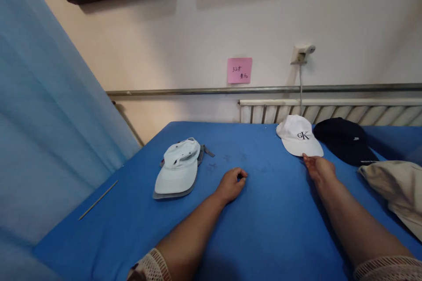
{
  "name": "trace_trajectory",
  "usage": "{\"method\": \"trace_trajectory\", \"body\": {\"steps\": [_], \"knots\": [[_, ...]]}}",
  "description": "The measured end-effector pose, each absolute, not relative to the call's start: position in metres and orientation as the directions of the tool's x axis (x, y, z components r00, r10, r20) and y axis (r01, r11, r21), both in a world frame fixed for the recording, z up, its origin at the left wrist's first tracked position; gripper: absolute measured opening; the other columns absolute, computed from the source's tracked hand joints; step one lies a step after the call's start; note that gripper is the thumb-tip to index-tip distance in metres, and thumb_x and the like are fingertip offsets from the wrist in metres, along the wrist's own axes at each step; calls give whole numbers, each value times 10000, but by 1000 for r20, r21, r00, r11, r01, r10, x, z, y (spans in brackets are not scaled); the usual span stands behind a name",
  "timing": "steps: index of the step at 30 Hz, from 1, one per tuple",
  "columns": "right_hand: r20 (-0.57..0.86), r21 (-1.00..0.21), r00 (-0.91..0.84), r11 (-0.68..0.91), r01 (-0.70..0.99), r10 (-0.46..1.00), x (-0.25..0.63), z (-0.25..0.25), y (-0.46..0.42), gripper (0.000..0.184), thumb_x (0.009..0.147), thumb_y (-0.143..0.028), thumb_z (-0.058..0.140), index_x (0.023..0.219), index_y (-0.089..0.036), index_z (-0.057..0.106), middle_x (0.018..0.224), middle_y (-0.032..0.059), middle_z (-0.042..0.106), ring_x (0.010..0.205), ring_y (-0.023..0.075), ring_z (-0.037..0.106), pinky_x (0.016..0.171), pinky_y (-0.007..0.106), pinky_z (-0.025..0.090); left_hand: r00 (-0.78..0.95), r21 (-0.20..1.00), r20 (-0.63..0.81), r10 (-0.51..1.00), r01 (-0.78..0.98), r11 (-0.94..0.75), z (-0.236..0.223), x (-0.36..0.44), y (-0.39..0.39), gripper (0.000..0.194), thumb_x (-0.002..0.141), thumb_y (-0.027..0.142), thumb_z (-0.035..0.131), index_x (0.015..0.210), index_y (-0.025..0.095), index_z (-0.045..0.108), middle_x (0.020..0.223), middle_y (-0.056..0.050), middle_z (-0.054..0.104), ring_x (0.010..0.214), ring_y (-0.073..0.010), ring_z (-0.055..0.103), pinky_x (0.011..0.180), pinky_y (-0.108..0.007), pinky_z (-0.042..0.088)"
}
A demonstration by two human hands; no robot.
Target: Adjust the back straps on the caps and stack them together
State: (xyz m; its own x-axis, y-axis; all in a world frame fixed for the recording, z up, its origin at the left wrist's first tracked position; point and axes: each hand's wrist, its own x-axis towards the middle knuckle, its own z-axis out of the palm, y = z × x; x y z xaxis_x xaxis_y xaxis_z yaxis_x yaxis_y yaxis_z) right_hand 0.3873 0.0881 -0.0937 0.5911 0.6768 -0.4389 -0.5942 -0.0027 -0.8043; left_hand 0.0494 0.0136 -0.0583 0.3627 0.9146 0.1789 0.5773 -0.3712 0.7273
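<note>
My left hand (pixel 231 183) rests on the blue table (pixel 263 219) in a loose fist, nothing visible in it, just right of a pale blue-white cap (pixel 178 167) that lies on top of a grey one. My right hand (pixel 317 167) reaches forward and its fingertips touch the brim edge of a white cap with a black logo (pixel 298 136). A black cap (pixel 344 139) lies right behind and to the right of that white cap. Whether the right fingers pinch the brim or only touch it is hidden.
A beige cap or cloth (pixel 397 189) lies at the right edge. A thin stick (pixel 98 199) lies near the table's left edge. A blue curtain (pixel 42 109) hangs on the left. A pink note (pixel 239 70), rail and radiator (pixel 329 112) line the wall behind.
</note>
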Motion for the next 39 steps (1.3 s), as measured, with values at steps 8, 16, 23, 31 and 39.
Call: {"method": "trace_trajectory", "body": {"steps": [8, 16, 23, 31, 39], "knots": [[-249, -944, 717, 4, -331, 651, 348, -92, 55, 299, 616, -28, 580, 874, -177, 549, 712, 2, 600, 630, 138, 629, 598, 267, 551, 55, 556, 420, 906, 774, -305, -31, 18, 24, 231, 828, 165, 521, 1047, 165, 594, 1022, -81, 641, 947, -198, 605, 896, -348, 471], [-203, -966, 401, -116, -230, 894, 264, -78, -11, 311, 642, -174, 612, 952, -160, 594, 758, 34, 664, 583, 126, 604, 560, 242, 490, -283, 250, 694, 662, 957, 147, 6, -57, 33, 367, 786, 199, 573, 1143, 116, 570, 1405, -192, 421, 1291, -369, 370, 1031, -526, 329], [48, -968, -59, 61, 245, 997, 228, -78, -36, 203, 753, -158, 532, 928, -201, 626, 725, 9, 641, 655, 136, 612, 600, 247, 447, -254, 132, 555, 792, 967, 218, 0, -69, 43, 255, 780, 123, 489, 973, 83, 651, 954, -204, 665, 930, -380, 596, 766, -501, 448], [-9, -1000, 2, -9, 22, 1000, 236, -81, -22, 178, 752, -266, 556, 905, -191, 608, 646, -11, 628, 575, 133, 590, 568, 253, 444, -60, 182, 766, 640, 975, -126, 12, -50, 36, 236, 841, 147, 482, 984, 144, 669, 1001, -138, 698, 963, -315, 607, 854, -481, 423], [25, -985, 642, 129, -115, 766, 291, -72, 5, 338, 638, -279, 606, 959, -174, 629, 885, 56, 688, 763, 176, 632, 675, 286, 480, 505, 143, 710, 491, 580, -802, -3, 32, 3, 202, 887, 143, 512, 1021, 215, 645, 1072, -71, 677, 1031, -202, 588, 920, -394, 452]]}}
